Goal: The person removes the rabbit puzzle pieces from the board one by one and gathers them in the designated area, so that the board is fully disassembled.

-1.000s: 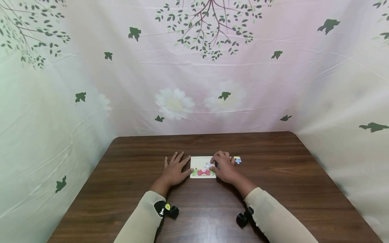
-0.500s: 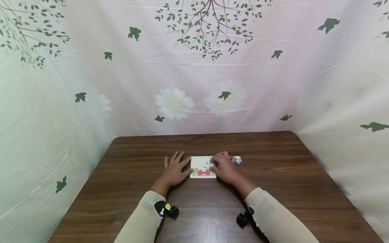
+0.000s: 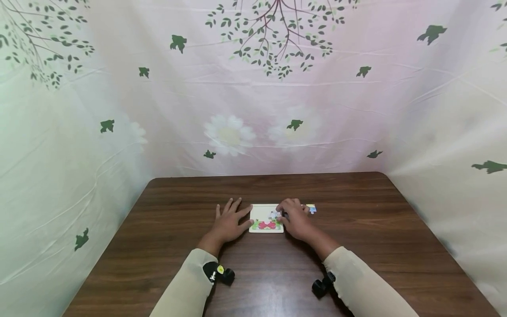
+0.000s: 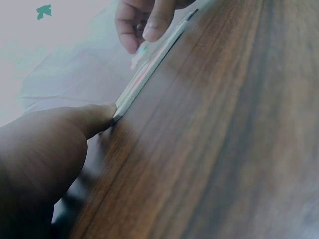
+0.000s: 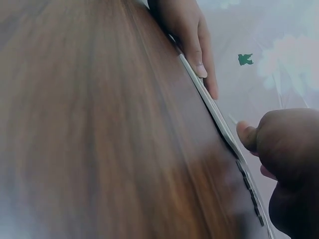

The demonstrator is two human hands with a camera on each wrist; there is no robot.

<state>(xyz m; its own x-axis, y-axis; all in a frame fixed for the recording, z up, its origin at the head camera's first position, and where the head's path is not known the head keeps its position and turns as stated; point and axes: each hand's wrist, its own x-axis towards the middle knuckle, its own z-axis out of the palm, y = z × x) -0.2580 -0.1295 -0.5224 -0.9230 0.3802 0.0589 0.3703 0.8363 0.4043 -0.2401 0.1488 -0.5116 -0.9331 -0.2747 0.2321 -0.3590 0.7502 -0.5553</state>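
Note:
A pale jigsaw puzzle board [image 3: 259,212] lies flat on the table, with red flowers and green leaves along its near side. My left hand [image 3: 226,225] rests with its fingers spread, thumb and index fingertip at the board's left edge. Over the board's right side, my right hand [image 3: 296,220] has bent fingers and pinches a small puzzle piece [image 4: 140,54] showing white and green. That piece is tilted above the board in the left wrist view and largely covered by the fingers. In the right wrist view, the right thumb [image 5: 245,133] is near the board's edge [image 5: 207,99].
Another puzzle piece [image 3: 311,209], blue and yellow, lies right of the right hand, partly covered by it. The brown wooden table [image 3: 253,281] ends at a printed cloth backdrop [image 3: 253,101]. A small black camera sits on each wrist.
The head view has shifted slightly. My right thumb and fingertips have drawn back a little to the right, uncovering more of the picture by the thumb. My left hand stays at the board's edge.

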